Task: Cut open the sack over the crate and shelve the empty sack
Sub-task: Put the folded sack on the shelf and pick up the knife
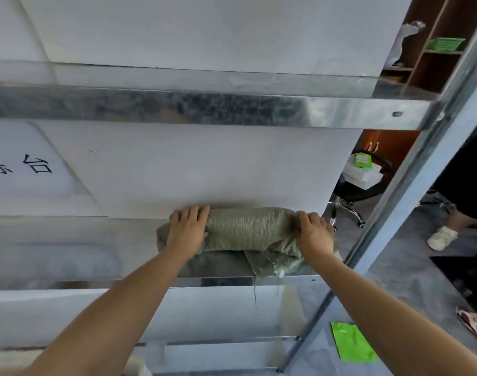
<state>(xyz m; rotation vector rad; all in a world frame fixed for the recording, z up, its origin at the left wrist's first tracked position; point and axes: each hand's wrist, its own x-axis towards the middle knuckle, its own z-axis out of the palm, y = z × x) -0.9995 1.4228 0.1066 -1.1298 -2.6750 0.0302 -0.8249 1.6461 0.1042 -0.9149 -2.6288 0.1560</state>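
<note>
A rolled-up grey-green woven sack (248, 229) lies on a shiny metal shelf (96, 251), close to the white back board. My left hand (187, 230) presses down on the roll's left part, fingers spread over its top. My right hand (314, 230) grips the roll's right end. A loose frayed corner of the sack (275, 263) hangs over the shelf's front edge with threads dangling. No crate or cutting tool is in view.
A second metal shelf (177, 107) runs above. The rack's upright post (411, 169) slants at the right. Behind it stand an office chair with white boxes (362, 172), a wooden cabinet (435, 50) and a person's leg (449, 213). A green packet (352, 343) lies on the floor.
</note>
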